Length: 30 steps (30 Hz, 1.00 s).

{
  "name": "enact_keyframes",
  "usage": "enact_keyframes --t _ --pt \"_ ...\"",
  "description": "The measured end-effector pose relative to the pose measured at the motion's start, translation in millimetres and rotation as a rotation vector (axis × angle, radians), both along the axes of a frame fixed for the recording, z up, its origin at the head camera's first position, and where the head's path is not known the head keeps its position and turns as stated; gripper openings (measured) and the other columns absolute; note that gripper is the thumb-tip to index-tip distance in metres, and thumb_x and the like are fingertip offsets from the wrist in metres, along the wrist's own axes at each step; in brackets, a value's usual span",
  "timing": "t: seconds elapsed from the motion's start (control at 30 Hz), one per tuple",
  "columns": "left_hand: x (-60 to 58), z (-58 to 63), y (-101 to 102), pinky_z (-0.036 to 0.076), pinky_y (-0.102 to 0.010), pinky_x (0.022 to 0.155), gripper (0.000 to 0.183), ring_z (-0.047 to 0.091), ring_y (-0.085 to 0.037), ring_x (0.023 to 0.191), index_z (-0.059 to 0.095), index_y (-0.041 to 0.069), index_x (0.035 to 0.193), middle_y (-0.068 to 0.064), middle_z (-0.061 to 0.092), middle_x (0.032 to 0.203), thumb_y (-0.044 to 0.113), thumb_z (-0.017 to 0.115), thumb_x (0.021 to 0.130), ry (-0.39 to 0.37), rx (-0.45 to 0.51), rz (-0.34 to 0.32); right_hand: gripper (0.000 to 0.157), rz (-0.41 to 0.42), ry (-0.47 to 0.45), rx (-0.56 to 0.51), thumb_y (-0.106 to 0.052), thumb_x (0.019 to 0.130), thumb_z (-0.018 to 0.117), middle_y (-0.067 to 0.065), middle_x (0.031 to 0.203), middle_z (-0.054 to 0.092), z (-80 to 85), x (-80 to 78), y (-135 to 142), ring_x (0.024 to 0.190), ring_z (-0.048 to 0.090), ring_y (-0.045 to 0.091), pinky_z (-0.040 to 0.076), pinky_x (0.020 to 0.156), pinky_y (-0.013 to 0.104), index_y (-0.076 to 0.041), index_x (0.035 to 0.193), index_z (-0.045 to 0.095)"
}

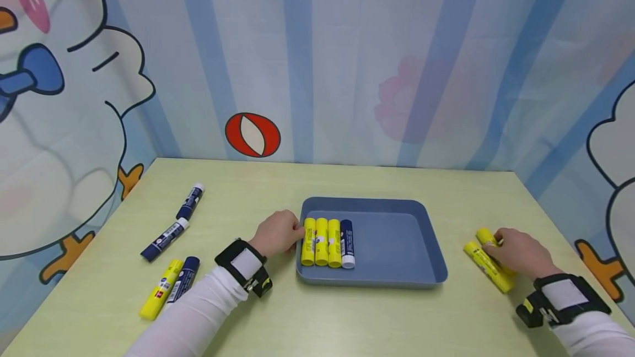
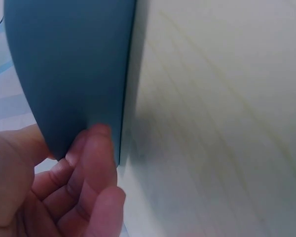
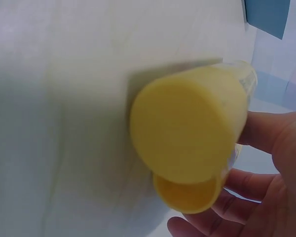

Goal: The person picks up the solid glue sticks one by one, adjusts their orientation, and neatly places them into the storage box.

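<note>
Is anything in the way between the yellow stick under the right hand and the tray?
Yes, a little. Another yellow stick lies right beside the one under the right hand, on the tray side. Past that I see only bare table, then the tray's raised rim, which it would probably need lifting over.

Head — downward, wrist views — close, tray (image 1: 392, 241) shared

even light leaves soft shadows on the table (image 1: 367, 318); wrist views look dimmer.
</note>
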<state>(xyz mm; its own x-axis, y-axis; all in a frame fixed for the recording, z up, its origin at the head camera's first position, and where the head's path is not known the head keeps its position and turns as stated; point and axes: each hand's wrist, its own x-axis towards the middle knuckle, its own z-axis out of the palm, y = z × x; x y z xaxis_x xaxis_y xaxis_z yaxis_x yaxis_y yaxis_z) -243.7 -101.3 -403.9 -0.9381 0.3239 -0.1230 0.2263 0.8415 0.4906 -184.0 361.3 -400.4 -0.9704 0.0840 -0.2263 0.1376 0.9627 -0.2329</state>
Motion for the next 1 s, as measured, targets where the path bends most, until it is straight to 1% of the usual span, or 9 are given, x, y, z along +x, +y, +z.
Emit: enact_keyframes --t 0.13,0.27,0.37,0.5,0.6,0.7,0.77,0.9,1.0 --pt "0.4 0.8 0 0.029 -0.023 0.041 0.039 0.046 -0.014 0.041 0.058 0.010 0.056 0.002 0.050 0.044 0.018 0.061 0.094 0.006 0.002 -0.001 0.056 -0.009 -0.002 -0.014 -0.028 0.093 0.061 0.033 0.099 0.058 4.0 0.2 2 0.071 0.056 0.026 0.047 0.060 0.038 0.022 0.115 0.048" --pt "1.0 1.1 0 0.029 -0.023 0.041 0.040 0.047 -0.014 0.041 0.058 0.010 0.056 0.002 0.050 0.044 0.018 0.061 0.094 0.011 0.002 -0.003 0.056 -0.006 0.022 -0.021 -0.027 0.093 0.061 0.031 0.098 0.059 12.2 -0.1 3 0.067 0.056 0.023 0.046 0.057 0.037 0.022 0.117 0.047" --pt "1.6 1.0 0 0.029 -0.023 0.041 0.039 0.047 -0.014 0.041 0.058 0.010 0.056 0.002 0.051 0.045 0.018 0.061 0.094 0.009 0.005 -0.003 0.054 0.018 0.053 -0.019 -0.027 0.093 0.061 0.029 0.094 0.061 21.7 -1.5 4 0.063 0.057 0.020 0.047 0.056 0.038 0.021 0.115 0.048" --pt "1.7 1.2 0 0.029 -0.023 0.042 0.039 0.047 -0.014 0.042 0.058 0.010 0.057 0.001 0.052 0.046 0.018 0.061 0.094 0.005 0.007 0.000 0.053 0.057 0.126 -0.018 -0.027 0.093 0.061 0.028 0.091 0.062 38.0 -5.1 -3 0.063 0.059 0.021 0.050 0.058 0.042 0.020 0.113 0.051" --pt "1.7 1.0 0 0.029 -0.023 0.042 0.038 0.048 -0.014 0.042 0.058 0.010 0.057 0.001 0.052 0.046 0.018 0.061 0.094 0.002 0.006 0.002 0.049 0.086 0.177 -0.036 -0.028 0.093 0.061 0.021 0.085 0.063 49.7 -7.8 -15 0.062 0.057 0.021 0.047 0.055 0.039 0.017 0.110 0.055" --pt "1.5 0.9 -1 0.029 -0.023 0.042 0.039 0.048 -0.014 0.042 0.058 0.010 0.057 0.001 0.052 0.046 0.018 0.061 0.094 0.000 0.006 0.000 0.047 0.117 0.197 -0.070 -0.030 0.094 0.061 0.015 0.083 0.062 61.1 -11.4 -31 0.062 0.056 0.019 0.044 0.053 0.035 0.014 0.109 0.057" --pt "1.3 0.8 -1 0.029 -0.023 0.042 0.039 0.047 -0.014 0.042 0.058 0.010 0.057 0.001 0.051 0.045 0.018 0.061 0.094 -0.002 0.005 0.002 0.049 0.138 0.197 -0.098 -0.032 0.094 0.061 0.017 0.087 0.062 68.3 -14.3 -44 0.066 0.058 0.021 0.045 0.055 0.035 0.014 0.111 0.056" --pt "1.0 -0.1 0 0.030 -0.023 0.042 0.038 0.047 -0.014 0.042 0.059 0.010 0.058 0.001 0.051 0.046 0.019 0.061 0.095 0.002 0.000 0.002 0.052 0.170 0.179 -0.172 -0.033 0.094 0.061 0.023 0.097 0.062 79.1 -21.1 -72 0.078 0.060 0.028 0.049 0.063 0.039 0.015 0.115 0.055" --pt "0.3 -1.4 1 0.030 -0.023 0.042 0.038 0.048 -0.015 0.043 0.059 0.010 0.058 0.001 0.052 0.047 0.019 0.061 0.095 0.002 -0.002 0.000 0.051 0.198 0.153 -0.248 -0.030 0.095 0.062 0.023 0.098 0.061 81.8 -24.8 -93 0.077 0.061 0.028 0.051 0.064 0.038 0.016 0.115 0.054"
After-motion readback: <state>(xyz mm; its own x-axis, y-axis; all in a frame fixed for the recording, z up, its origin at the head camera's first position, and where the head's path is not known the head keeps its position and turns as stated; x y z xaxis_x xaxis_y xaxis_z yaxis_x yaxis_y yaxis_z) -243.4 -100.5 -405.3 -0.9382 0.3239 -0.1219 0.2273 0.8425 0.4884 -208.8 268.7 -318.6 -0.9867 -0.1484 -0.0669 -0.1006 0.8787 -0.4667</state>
